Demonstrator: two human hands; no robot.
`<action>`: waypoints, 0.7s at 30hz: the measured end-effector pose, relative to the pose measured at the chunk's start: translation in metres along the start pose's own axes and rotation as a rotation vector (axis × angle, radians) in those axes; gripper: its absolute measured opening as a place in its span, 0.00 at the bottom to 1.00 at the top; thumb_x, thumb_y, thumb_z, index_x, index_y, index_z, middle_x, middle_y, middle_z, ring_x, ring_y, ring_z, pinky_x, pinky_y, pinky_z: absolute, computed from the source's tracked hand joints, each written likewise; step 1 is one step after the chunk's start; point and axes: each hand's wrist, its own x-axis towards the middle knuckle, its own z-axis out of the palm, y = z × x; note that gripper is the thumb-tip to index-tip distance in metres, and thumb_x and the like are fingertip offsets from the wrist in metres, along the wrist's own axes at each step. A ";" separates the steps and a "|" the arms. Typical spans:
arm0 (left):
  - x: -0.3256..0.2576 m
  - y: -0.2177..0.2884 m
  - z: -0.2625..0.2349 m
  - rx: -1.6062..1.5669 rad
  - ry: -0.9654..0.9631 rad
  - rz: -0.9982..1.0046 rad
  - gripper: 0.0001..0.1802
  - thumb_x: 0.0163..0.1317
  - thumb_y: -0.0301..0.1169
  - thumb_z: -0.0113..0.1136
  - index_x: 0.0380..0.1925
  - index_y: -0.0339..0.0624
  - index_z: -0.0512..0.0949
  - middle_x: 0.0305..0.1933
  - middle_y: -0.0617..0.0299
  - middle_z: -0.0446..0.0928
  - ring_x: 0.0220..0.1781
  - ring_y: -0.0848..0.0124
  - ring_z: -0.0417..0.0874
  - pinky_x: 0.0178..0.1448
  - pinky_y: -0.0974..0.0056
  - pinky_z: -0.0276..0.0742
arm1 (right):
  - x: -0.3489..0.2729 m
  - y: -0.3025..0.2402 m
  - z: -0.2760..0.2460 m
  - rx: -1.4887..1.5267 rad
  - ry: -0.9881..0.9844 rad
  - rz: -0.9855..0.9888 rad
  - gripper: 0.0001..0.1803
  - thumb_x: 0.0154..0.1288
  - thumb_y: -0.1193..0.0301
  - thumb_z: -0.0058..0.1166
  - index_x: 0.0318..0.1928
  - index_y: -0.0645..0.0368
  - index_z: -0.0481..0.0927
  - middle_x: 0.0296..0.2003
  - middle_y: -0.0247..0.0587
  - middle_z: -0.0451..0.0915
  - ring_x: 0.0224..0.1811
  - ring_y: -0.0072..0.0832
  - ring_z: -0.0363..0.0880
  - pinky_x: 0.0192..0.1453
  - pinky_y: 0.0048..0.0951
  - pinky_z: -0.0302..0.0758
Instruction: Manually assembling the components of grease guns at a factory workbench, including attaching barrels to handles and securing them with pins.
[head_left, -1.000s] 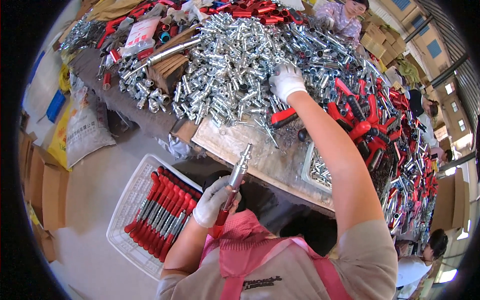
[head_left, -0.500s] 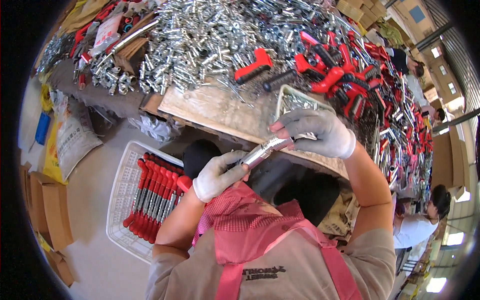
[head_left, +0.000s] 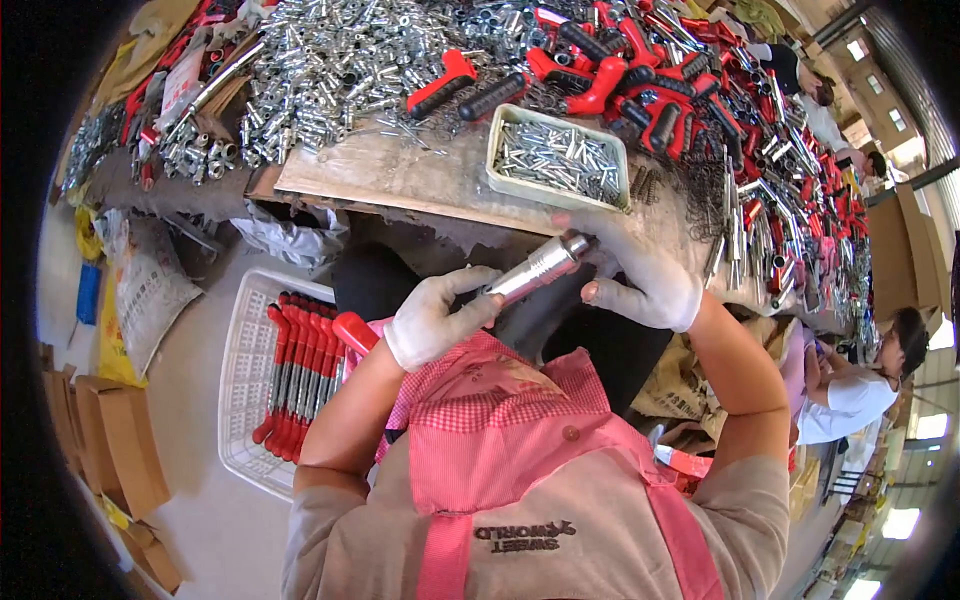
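Observation:
My left hand (head_left: 432,318), in a white glove, grips the lower end of a shiny metal tube (head_left: 535,268) that has a red handle (head_left: 355,333) sticking out below the glove. My right hand (head_left: 640,282), also gloved, is closed around the tube's upper end, just in front of the table edge. Both hands hold the piece over my lap, above a pink checked apron. A pale green tray (head_left: 498,172) of small metal pins sits on the table right behind my right hand.
A heap of silver metal parts (head_left: 340,70) covers the table's left; red and black handles (head_left: 600,70) lie at the back and right. A white basket (head_left: 240,370) of red-handled tools stands on the floor at my left. Another person (head_left: 850,385) sits at the right.
My right hand came back from the heap on the table and closed on the tube's upper end. The tube has dropped lower, toward my lap, and now lies more level.

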 end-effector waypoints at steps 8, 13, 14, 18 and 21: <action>0.002 -0.001 0.010 -0.427 -0.255 -0.281 0.16 0.65 0.33 0.53 0.48 0.34 0.74 0.26 0.66 0.72 0.23 0.81 0.69 0.27 0.76 0.66 | -0.013 0.017 0.001 0.038 -0.072 -0.323 0.16 0.52 0.78 0.61 0.44 0.60 0.77 0.45 0.43 0.78 0.49 0.37 0.76 0.54 0.35 0.72; 0.003 -0.003 0.016 -0.177 -0.169 -0.188 0.15 0.65 0.31 0.52 0.48 0.33 0.74 0.27 0.66 0.73 0.24 0.81 0.70 0.29 0.75 0.67 | -0.023 -0.011 -0.009 -0.199 -0.065 0.156 0.29 0.56 0.74 0.58 0.60 0.56 0.68 0.37 0.48 0.79 0.44 0.41 0.79 0.45 0.35 0.77; 0.005 -0.002 0.016 -0.059 -0.131 -0.159 0.15 0.65 0.30 0.51 0.49 0.33 0.74 0.27 0.66 0.74 0.25 0.81 0.70 0.30 0.75 0.68 | -0.025 -0.006 -0.004 -0.199 -0.060 0.161 0.29 0.56 0.74 0.58 0.60 0.56 0.68 0.37 0.48 0.79 0.44 0.41 0.79 0.45 0.35 0.77; 0.010 0.001 0.020 0.046 -0.119 -0.114 0.16 0.63 0.32 0.55 0.47 0.32 0.76 0.30 0.63 0.76 0.30 0.78 0.75 0.36 0.71 0.72 | -0.021 0.014 0.011 0.011 0.185 -0.215 0.27 0.63 0.69 0.52 0.62 0.57 0.64 0.30 0.48 0.79 0.33 0.42 0.81 0.37 0.34 0.76; 0.008 -0.007 0.021 0.084 -0.097 -0.017 0.17 0.62 0.32 0.56 0.47 0.31 0.75 0.32 0.61 0.78 0.33 0.77 0.76 0.40 0.69 0.73 | -0.024 0.001 -0.001 -0.223 -0.128 0.396 0.36 0.58 0.78 0.54 0.67 0.57 0.57 0.40 0.43 0.77 0.41 0.26 0.78 0.48 0.26 0.73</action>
